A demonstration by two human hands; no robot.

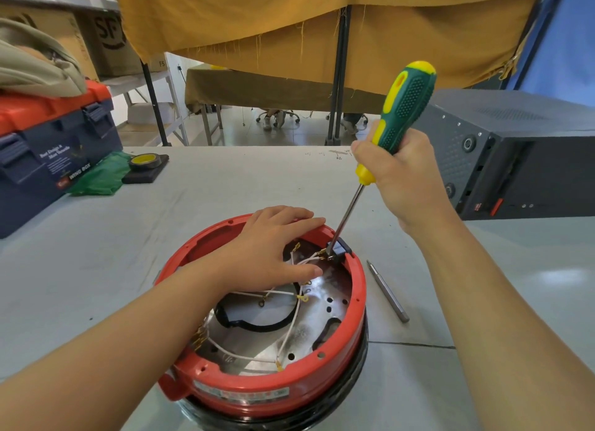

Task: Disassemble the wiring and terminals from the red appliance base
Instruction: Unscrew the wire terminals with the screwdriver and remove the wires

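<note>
round red plastic base sits on the grey tabletop, left hand flat on its rim, right hand gripping a rubbery green-yellow screwdriver, tip lost behind the black terminal block near the white wires.

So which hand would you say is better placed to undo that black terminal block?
The right hand: it already grips the screwdriver, whose tip sits at the black terminal block. The left hand lies flat on the red base, steadying it.
</note>
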